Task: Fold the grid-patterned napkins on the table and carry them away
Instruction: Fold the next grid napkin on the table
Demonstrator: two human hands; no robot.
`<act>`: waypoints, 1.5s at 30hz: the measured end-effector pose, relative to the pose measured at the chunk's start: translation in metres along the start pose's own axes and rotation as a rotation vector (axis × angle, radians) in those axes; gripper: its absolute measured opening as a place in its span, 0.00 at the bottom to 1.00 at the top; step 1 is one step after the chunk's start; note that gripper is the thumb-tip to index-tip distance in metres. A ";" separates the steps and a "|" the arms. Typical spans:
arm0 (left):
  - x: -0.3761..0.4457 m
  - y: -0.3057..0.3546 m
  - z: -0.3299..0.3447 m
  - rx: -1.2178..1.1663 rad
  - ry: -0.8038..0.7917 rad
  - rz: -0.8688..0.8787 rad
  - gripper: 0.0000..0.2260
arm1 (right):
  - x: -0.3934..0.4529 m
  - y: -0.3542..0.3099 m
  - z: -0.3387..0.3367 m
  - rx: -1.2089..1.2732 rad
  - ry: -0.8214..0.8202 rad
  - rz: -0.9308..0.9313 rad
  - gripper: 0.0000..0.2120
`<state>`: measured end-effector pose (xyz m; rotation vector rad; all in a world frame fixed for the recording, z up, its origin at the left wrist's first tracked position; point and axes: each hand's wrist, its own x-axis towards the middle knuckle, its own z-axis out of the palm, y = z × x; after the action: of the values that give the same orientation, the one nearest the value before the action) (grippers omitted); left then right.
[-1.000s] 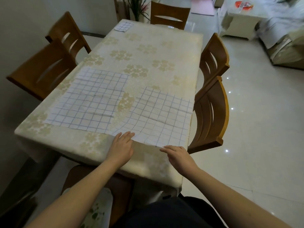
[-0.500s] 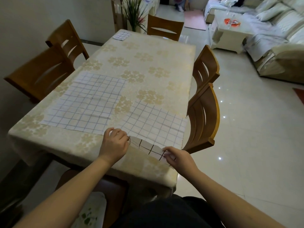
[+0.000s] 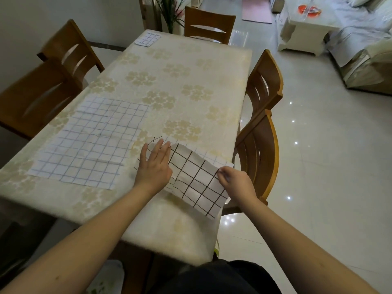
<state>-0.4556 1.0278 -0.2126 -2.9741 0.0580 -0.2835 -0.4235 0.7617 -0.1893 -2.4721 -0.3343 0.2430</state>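
now left hand (image 3: 154,166) flattens folded napkin (image 3: 197,183), right hand (image 3: 237,183) pinching its edge

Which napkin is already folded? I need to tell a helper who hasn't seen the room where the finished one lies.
Start at the long table with the flowered cloth. Go to its far left corner, by the plant. The folded napkin there is a small compact square, while the open napkin lies spread flat at the near end and the hands are folding another.
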 end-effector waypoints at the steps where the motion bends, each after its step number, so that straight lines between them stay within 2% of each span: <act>1: 0.008 0.001 0.004 0.012 -0.031 -0.015 0.28 | 0.010 0.003 -0.003 -0.004 -0.019 0.008 0.09; 5: 0.037 0.011 0.032 -0.024 -0.093 -0.094 0.32 | 0.065 0.019 -0.006 -0.041 -0.122 0.028 0.10; 11: 0.026 0.024 0.065 -0.156 -0.168 -0.114 0.30 | 0.124 0.047 0.011 -0.123 -0.214 0.072 0.10; 17: -0.001 0.022 0.088 -0.190 -0.385 -0.122 0.29 | 0.155 0.075 0.032 -0.224 -0.247 0.132 0.11; 20: -0.007 0.022 0.098 -0.191 -0.488 -0.130 0.30 | 0.156 0.085 0.047 -0.295 -0.149 0.067 0.18; 23: -0.006 0.026 0.106 -0.194 -0.562 -0.153 0.31 | 0.147 0.081 0.060 -0.262 -0.068 -0.052 0.25; 27: -0.006 0.030 0.114 -0.163 -0.622 -0.186 0.35 | 0.125 0.068 0.085 -0.324 -0.175 -0.270 0.29; 31: -0.009 0.029 0.115 -0.155 -0.606 -0.180 0.36 | 0.106 0.055 0.111 -0.411 -0.295 -0.412 0.31; 39: -0.024 0.007 0.112 -0.153 -0.539 -0.228 0.30 | 0.105 0.078 0.127 -0.447 -0.420 -0.418 0.32; 45: -0.033 -0.029 0.115 -0.050 -0.599 -0.424 0.32 | 0.109 0.087 0.128 -0.436 -0.466 -0.435 0.35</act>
<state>-0.4656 1.0757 -0.3254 -2.9524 -0.6385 0.5746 -0.3365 0.7985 -0.3539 -2.6505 -1.2163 0.6122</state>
